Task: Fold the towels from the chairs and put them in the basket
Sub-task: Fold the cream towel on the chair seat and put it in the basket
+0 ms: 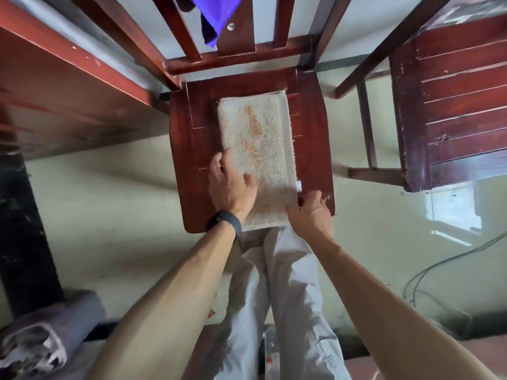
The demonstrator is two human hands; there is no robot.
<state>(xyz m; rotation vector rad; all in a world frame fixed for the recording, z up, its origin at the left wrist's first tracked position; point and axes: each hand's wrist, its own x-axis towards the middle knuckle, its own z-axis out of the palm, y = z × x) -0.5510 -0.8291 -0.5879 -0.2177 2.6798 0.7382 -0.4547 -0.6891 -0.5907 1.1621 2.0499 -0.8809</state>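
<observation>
A cream towel (258,144) with orange flecks lies folded into a long strip on the seat of a red-brown wooden chair (189,149). My left hand (230,185) lies flat on the towel's near left part, fingers spread. My right hand (311,212) is at the towel's near right corner, with its fingers curled at the edge by a small white tag. A purple towel (216,15) hangs over the chair's backrest at the top. No basket is in view.
A second wooden chair (452,100) stands to the right. A red-brown table edge (71,75) runs along the left. Grey bundled fabric (46,333) lies at the bottom left. A green cable (444,264) trails over the pale floor at right.
</observation>
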